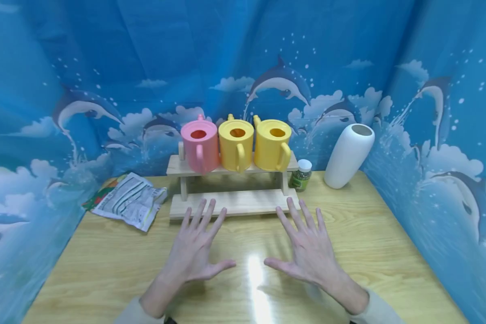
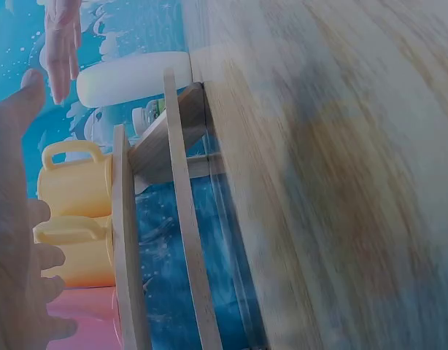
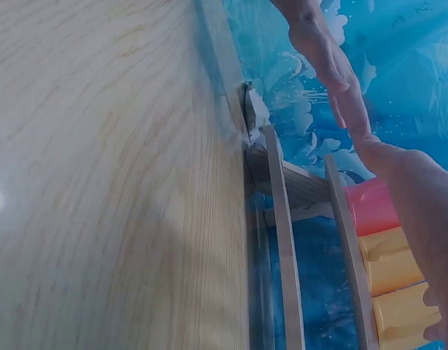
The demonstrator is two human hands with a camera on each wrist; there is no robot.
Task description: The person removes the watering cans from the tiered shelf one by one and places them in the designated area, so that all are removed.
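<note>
My left hand (image 1: pixel 194 252) hovers over the table with its fingers spread and nothing in it. Across from it my right hand (image 1: pixel 309 252) is held the same way, palm down, thumbs pointing toward each other. Both sets of fingertips reach toward the lower board of a two-tier wooden rack (image 1: pixel 235 203). On the rack's upper board stand a pink watering can (image 1: pixel 190 146), a yellow watering can (image 1: pixel 231 148) in the middle and another yellow watering can (image 1: pixel 267 146) at the right. Their handles face me and their spouts point away.
Left of the rack lies a silver-white packet (image 1: pixel 129 202) over a green and red packet (image 1: pixel 95 198). A small jar (image 1: pixel 301 176) with a white lid stands at the rack's right end. Farther right is a white vase (image 1: pixel 348 157). Dolphin-printed curtains (image 1: pixel 227 54) enclose the wooden table (image 1: pixel 117 265).
</note>
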